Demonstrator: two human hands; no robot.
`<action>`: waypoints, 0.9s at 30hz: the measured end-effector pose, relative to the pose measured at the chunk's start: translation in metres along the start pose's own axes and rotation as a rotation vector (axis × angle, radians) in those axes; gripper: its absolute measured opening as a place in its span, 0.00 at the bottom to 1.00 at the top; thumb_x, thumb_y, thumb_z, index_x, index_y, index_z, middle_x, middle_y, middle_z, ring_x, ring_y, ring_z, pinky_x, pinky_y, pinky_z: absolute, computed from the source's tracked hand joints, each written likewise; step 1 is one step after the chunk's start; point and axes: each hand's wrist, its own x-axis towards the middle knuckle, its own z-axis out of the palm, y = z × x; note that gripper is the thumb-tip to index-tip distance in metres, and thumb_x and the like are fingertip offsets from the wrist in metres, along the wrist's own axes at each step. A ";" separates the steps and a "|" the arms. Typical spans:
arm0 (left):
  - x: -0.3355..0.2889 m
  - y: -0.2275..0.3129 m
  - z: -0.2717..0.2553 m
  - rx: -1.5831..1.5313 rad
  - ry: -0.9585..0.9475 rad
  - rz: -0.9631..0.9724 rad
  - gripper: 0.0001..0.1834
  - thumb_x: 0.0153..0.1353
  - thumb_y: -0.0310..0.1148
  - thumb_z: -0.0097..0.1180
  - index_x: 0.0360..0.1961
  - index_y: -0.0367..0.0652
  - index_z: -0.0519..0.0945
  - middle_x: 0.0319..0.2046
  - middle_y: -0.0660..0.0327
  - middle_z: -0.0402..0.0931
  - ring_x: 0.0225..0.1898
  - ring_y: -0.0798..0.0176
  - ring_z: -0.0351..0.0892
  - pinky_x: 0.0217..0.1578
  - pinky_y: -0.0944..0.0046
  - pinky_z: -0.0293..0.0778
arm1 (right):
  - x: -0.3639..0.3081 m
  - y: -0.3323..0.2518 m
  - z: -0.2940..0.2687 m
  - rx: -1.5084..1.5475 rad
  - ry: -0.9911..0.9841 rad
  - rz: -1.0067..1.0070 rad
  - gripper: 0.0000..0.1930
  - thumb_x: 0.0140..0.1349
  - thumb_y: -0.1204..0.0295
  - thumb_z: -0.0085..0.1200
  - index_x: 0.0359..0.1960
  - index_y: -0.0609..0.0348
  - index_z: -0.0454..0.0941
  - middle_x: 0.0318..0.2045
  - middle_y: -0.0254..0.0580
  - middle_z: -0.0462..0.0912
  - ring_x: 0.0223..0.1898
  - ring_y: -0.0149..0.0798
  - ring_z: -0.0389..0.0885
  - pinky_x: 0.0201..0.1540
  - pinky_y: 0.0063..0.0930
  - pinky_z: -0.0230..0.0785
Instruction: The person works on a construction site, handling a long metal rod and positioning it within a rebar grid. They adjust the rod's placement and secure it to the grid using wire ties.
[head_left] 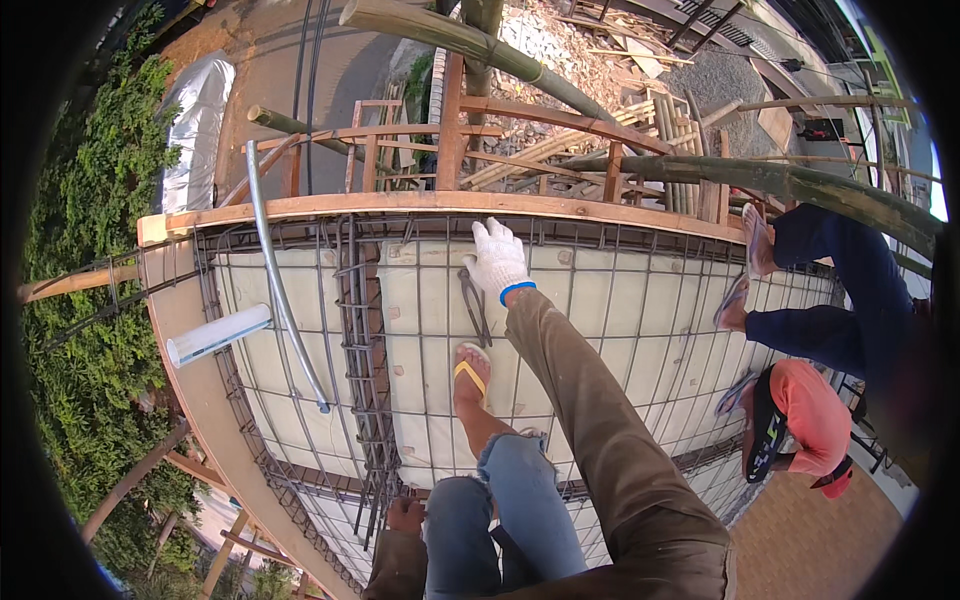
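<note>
The right hand (499,258), which is wearing a white knitted glove with a blue cuff, is reaching forward over the steel mesh (600,330), close to the long wooden edge board (620,213). Its fingers are pointing toward the bars along this board, but I cannot tell whether they are closing around one bar or only resting there. A pair of pincers (473,302) is lying over the mesh just beside this hand, with the handles pointing back to the person; whether it is touching the glove, I cannot tell. The bare left hand (405,514) is showing low in the view, beside the knee and near the rebar cage (362,320); I cannot tell if it is grasping something, because its fingers are not showing clearly. Pale cream panels (430,400) are lying under the mesh. A foot in a flip-flop with yellow strap (472,378) is standing just behind the pincers. To the left, a bent metal pipe (272,270) is crossing the edge board, and a white plastic pipe (220,335) is lying near it. To the right, a person in a pink shirt (815,410) is bending down
</note>
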 end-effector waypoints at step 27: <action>-0.125 0.199 -0.044 0.545 -0.430 0.291 0.10 0.65 0.38 0.60 0.41 0.44 0.81 0.32 0.50 0.81 0.34 0.43 0.84 0.36 0.50 0.79 | 0.071 -0.019 0.053 -0.774 -0.044 -0.125 0.29 0.65 0.67 0.50 0.65 0.73 0.69 0.60 0.75 0.73 0.58 0.71 0.77 0.55 0.60 0.71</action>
